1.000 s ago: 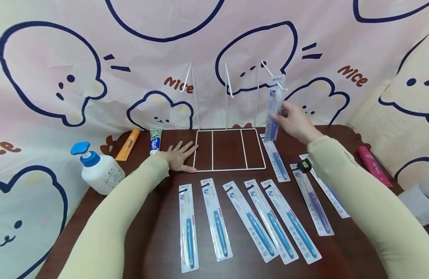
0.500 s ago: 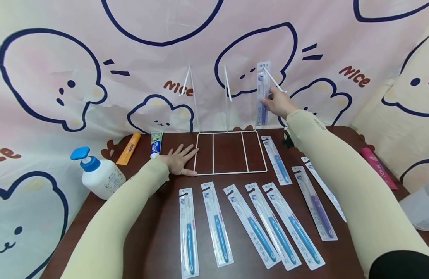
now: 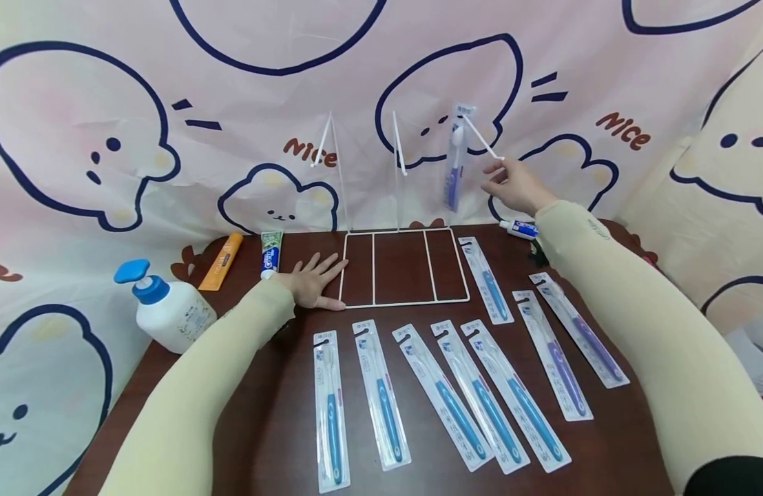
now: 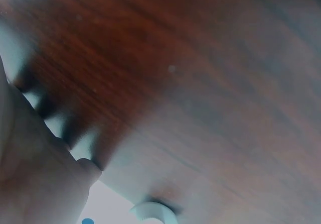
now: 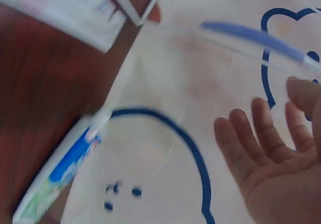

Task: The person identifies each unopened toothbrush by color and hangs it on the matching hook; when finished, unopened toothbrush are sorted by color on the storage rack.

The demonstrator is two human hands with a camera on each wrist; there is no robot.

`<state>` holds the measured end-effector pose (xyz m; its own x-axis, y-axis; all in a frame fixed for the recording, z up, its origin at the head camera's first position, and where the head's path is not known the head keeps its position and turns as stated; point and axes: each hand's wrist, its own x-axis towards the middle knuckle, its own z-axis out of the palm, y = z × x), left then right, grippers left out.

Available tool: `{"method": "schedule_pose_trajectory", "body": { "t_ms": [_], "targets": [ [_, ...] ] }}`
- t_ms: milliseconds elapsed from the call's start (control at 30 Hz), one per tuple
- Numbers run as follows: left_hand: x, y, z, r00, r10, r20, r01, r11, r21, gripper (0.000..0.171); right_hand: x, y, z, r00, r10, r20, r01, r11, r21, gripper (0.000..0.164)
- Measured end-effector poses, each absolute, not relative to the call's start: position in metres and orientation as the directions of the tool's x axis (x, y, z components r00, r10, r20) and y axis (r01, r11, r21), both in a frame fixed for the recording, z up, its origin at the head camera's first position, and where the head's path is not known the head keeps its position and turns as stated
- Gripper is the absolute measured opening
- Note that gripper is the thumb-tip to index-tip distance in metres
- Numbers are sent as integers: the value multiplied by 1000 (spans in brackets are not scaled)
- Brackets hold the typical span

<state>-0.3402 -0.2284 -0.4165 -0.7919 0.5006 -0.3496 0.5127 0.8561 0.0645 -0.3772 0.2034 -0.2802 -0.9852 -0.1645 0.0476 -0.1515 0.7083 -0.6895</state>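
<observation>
A packaged purple toothbrush [image 3: 454, 162] hangs from the right hook [image 3: 481, 136] of a white wire rack [image 3: 406, 304], close to the upright. My right hand [image 3: 516, 184] is just right of it, fingertips near the hook's front end. In the right wrist view the fingers of the right hand [image 5: 281, 148] are loosely bent with nothing between them, and the purple handle [image 5: 251, 35] shows blurred beyond. With fingers spread, my left hand [image 3: 312, 281] lies flat on the table, its fingertips at the left side of the rack's base.
Several packaged blue toothbrushes [image 3: 335, 413] lie in front of the rack; two purple ones [image 3: 558, 362] lie at the right. A pump bottle [image 3: 173, 313], an orange tube [image 3: 222, 262] and a toothpaste tube [image 3: 271, 252] stand left. Another toothpaste tube [image 3: 519, 229] lies behind the right arm.
My right hand carried the packaged purple toothbrush back along the right hook to the upright, let go of it, and drew away to the right. My left hand stayed in place.
</observation>
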Motion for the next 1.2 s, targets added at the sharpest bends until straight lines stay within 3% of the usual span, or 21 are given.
{"method": "schedule_pose_trajectory", "body": {
  "t_ms": [167,267,467,633,867,1033,1200],
  "targets": [
    [-341,-227,-417,-785,508,-354,515,853,82,105,-334,240,-293,-981,-189,-51,-129,818,-560,34],
    [-343,-228,-416,-783,511,-356,517,852,84,106,-302,261,-307,-974,-178,-140,-103,900,-423,34],
    [-344,-229,-413,-783,514,-351,524,848,72,107,-253,293,-350,-957,-142,-253,-89,974,-209,53],
    [-344,-228,-415,-779,518,-353,524,847,87,106,-231,304,-377,-950,-63,-306,-1,980,-199,74],
    [-344,-230,-419,-782,512,-355,516,852,92,107,-225,302,-379,-956,-33,-290,31,976,-214,66],
    [-341,-229,-416,-780,521,-346,521,847,100,104,-225,307,-376,-939,3,-343,86,970,-227,73],
    [-340,-227,-414,-779,526,-340,527,844,98,103,-218,316,-367,-944,-9,-330,78,965,-250,65]
  ]
}}
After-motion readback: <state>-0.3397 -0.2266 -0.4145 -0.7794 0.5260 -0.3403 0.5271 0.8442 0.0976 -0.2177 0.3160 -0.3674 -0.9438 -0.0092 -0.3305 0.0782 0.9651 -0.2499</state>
